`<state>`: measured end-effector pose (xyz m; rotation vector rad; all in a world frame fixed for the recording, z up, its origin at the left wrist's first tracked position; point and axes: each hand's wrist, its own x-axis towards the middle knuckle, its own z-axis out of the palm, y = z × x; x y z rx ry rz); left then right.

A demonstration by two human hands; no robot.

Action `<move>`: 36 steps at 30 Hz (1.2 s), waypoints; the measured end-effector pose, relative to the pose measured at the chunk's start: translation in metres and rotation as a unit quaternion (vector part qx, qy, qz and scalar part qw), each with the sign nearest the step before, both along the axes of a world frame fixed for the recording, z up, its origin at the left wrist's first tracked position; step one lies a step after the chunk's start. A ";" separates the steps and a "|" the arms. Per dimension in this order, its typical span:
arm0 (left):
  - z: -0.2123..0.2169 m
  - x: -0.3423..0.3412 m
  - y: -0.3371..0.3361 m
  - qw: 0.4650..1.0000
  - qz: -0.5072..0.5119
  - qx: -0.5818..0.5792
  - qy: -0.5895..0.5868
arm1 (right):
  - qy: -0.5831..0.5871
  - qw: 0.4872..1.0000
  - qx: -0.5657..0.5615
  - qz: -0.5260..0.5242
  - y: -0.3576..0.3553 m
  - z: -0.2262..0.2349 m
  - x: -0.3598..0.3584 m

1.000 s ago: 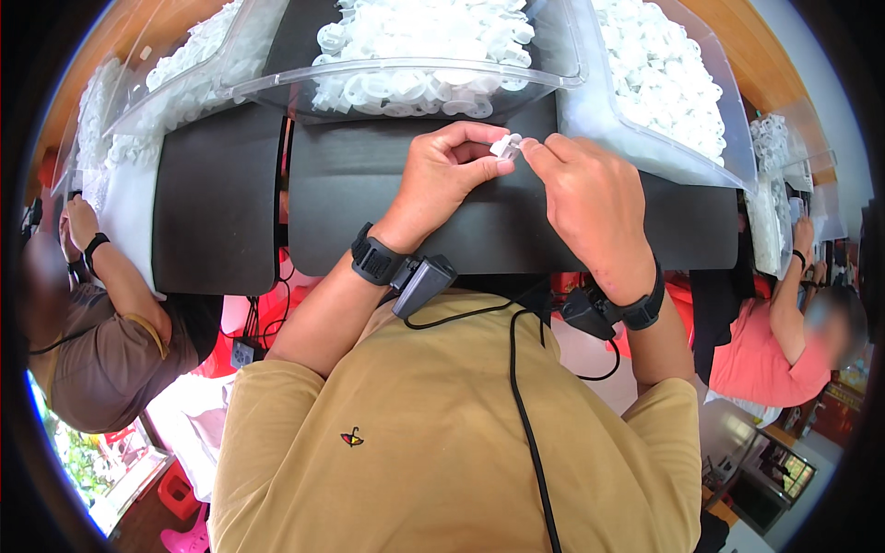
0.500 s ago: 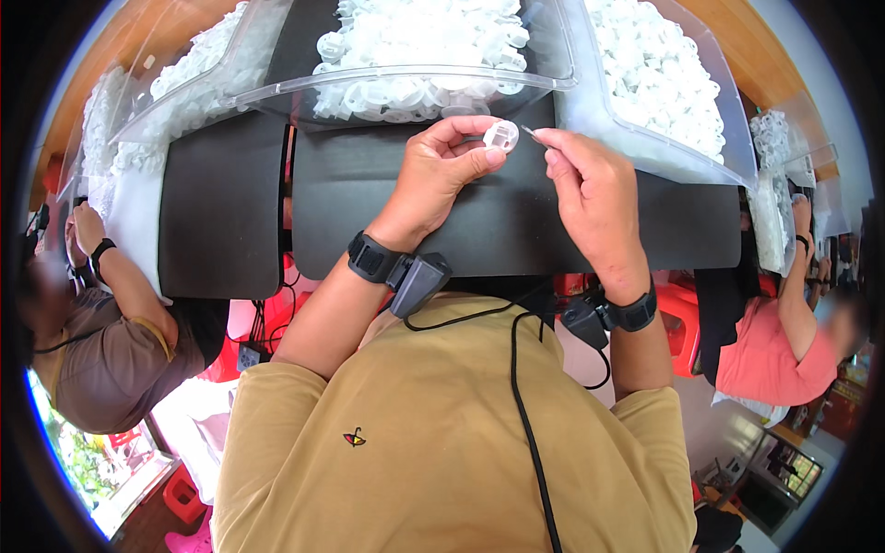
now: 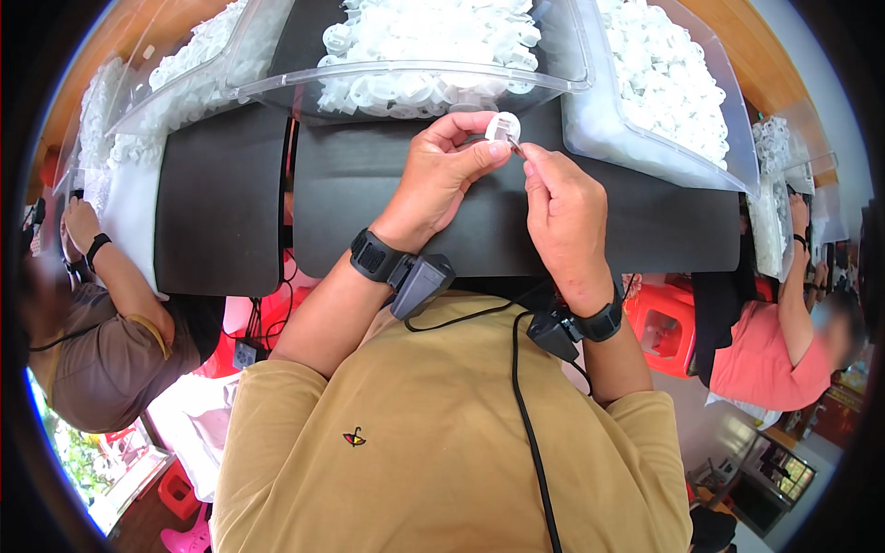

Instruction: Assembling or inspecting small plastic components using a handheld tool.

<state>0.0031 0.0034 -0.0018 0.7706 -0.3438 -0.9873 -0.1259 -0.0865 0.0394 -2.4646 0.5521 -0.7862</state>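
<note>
My left hand (image 3: 441, 170) pinches a small white round plastic part (image 3: 503, 123) between thumb and fingertips, over the table near the middle bin. My right hand (image 3: 570, 198) is closed on a thin metal tool (image 3: 517, 149), mostly covered by the fingers. Its tip meets the lower edge of the part, next to my left thumb; what kind of tool it is I cannot make out. Straight ahead, a clear plastic bin (image 3: 415, 69) holds a heap of similar white pieces (image 3: 433, 37).
A second clear bin (image 3: 604, 134) of white pieces stands at the right, another (image 3: 198, 92) at the left. The dark tabletop (image 3: 359, 212) lies under my hands. Co-workers sit to the left (image 3: 111, 341) and right (image 3: 765, 350). A red stool (image 3: 664, 336) stands below the table.
My right hand has moved left, bringing the tool from a small gap away to the white part. The left hand still holds the part, nearly in place.
</note>
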 end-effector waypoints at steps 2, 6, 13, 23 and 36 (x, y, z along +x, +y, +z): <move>-0.001 0.000 -0.001 1.000 0.001 0.008 0.000 | 0.009 0.998 -0.058 -0.009 0.001 -0.002 0.002; -0.005 0.000 0.000 0.994 0.008 0.066 -0.082 | 0.072 0.990 -0.119 -0.012 0.004 0.010 0.004; 0.002 -0.003 0.000 0.992 -0.007 0.062 -0.112 | 0.161 0.980 -0.105 0.052 -0.017 0.030 -0.009; 0.004 -0.001 -0.001 0.995 -0.040 0.054 -0.078 | 0.098 0.991 -0.092 0.019 -0.018 0.036 -0.013; -0.001 -0.001 -0.002 0.993 -0.030 0.051 -0.098 | 0.160 0.979 -0.128 0.019 -0.013 0.038 -0.005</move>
